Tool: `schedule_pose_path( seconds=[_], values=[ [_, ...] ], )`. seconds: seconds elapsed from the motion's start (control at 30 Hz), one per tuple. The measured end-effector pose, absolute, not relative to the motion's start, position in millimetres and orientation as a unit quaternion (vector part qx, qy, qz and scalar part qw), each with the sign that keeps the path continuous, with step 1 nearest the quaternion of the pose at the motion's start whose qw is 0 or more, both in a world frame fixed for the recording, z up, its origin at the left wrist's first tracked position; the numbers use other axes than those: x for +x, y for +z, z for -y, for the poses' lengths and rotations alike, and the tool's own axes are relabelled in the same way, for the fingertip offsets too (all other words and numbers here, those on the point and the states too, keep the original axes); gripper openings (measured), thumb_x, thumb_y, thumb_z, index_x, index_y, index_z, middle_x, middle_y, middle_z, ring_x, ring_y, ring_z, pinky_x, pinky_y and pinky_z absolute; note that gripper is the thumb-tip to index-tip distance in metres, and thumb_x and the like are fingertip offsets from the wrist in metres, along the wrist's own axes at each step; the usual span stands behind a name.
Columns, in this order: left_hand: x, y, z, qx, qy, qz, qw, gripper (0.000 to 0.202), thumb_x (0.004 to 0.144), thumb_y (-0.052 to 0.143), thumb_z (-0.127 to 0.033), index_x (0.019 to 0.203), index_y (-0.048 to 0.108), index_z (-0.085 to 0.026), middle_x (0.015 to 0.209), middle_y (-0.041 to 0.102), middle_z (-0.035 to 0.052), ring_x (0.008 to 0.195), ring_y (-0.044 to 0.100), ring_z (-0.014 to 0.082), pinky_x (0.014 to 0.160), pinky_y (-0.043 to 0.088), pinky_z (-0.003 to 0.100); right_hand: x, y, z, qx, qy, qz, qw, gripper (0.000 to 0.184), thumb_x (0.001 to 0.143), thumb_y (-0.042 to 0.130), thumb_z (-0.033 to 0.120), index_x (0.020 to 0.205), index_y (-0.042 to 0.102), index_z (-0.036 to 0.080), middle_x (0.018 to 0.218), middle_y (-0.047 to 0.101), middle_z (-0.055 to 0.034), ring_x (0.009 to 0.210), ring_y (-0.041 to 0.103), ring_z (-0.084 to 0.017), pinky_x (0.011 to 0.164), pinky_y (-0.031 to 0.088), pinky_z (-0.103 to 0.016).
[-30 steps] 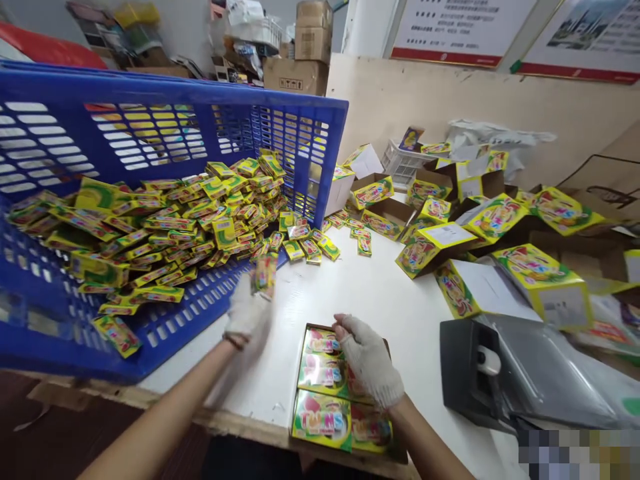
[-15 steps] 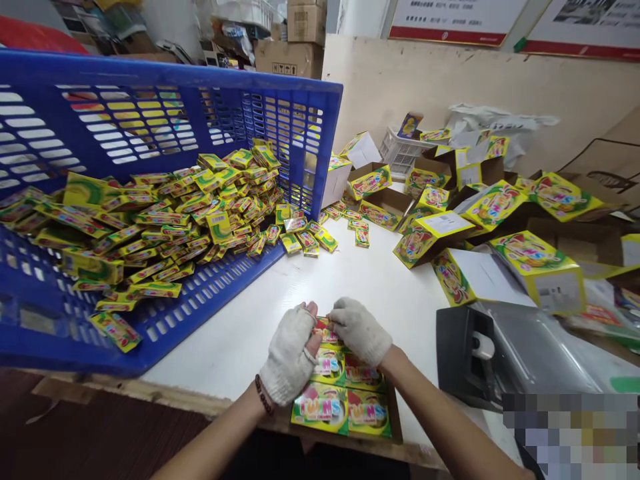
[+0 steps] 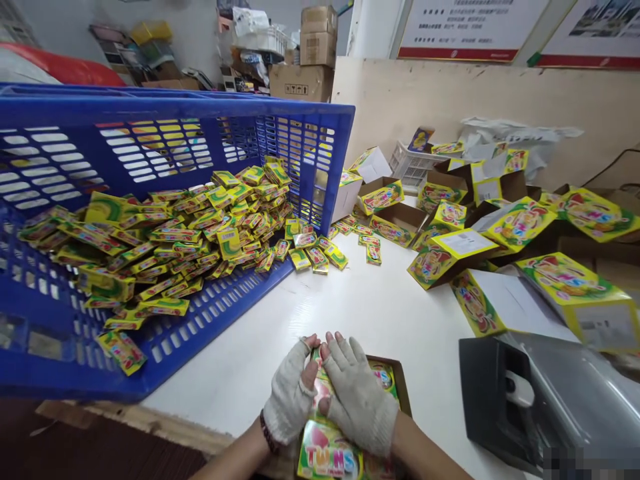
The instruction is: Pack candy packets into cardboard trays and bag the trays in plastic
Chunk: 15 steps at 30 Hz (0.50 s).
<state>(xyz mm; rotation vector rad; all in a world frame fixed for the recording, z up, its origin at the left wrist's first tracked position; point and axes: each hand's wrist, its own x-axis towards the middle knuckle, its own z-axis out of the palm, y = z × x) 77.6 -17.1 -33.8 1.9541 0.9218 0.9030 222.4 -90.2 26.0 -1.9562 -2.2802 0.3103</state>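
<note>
In the head view, a brown cardboard box (image 3: 401, 393) sits at the table's near edge, packed with small yellow-green packets (image 3: 330, 453) marked TWINS. My right hand (image 3: 360, 400), in a white fingerless glove, lies flat across the packets with fingers stretched forward. Along the box's left side rests my left hand (image 3: 290, 397), gloved alike, its fingers extended and thumb over the packets. Neither hand grips anything. The hands hide much of the box's left wall and the middle packets.
A tipped blue plastic crate (image 3: 320, 133) holds a heap of small packets (image 3: 200, 233) at left; some have spilled onto the white table (image 3: 280, 327). Open display boxes (image 3: 525, 293) are piled at right, behind a black device (image 3: 495, 393) with clear film.
My right hand has gone from bent fingers at the box's far end to lying flat over the packets. My left hand stays at the left side. The camera view has shifted.
</note>
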Motion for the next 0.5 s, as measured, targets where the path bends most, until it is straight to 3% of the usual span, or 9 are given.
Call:
schedule_pose_path(
  seconds=[0.13,0.3,0.4,0.5],
  values=[
    [110,-9,-61,0.844,0.266,-0.413,0.217,0.044,0.093,0.043,-0.034,0.132,0.047,-0.016,0.136,0.055,0.0151,0.130,0.050,0.0246,0.109,0.043,0.044,215,20,87,-0.653,0.111,0.747,0.051,0.077,0.080,0.060,0.047,0.145,0.044,0.010,0.152,0.032,-0.0233,0.140,0.028,-0.046,0.109,0.023,-0.070],
    [183,26,-187,0.857,0.203,-0.447,0.158,0.049,0.083,0.058,-0.040,0.126,0.056,-0.017,0.134,0.051,0.0172,0.128,0.046,0.0312,0.106,0.039,0.045,225,-28,81,-0.627,0.032,0.774,0.079,0.076,0.077,0.063,0.052,0.143,0.048,0.017,0.147,0.040,-0.0209,0.131,0.044,-0.046,0.102,0.038,-0.065],
    [224,35,-235,0.860,0.153,-0.466,0.139,0.053,0.081,0.058,-0.049,0.128,0.055,-0.023,0.141,0.046,0.0159,0.134,0.038,0.0362,0.108,0.031,0.053,229,-47,79,-0.622,0.014,0.778,0.089,0.068,0.082,0.059,0.051,0.143,0.047,0.023,0.145,0.046,-0.0170,0.128,0.049,-0.041,0.102,0.040,-0.059],
    [251,34,-244,0.871,0.092,-0.467,0.119,0.057,0.077,0.060,-0.054,0.126,0.057,-0.025,0.145,0.042,0.0171,0.137,0.028,0.0436,0.106,0.023,0.065,224,-38,82,-0.659,0.043,0.743,0.108,0.066,0.082,0.057,0.053,0.142,0.046,0.026,0.150,0.042,-0.0141,0.136,0.041,-0.038,0.109,0.031,-0.060]
  ],
)
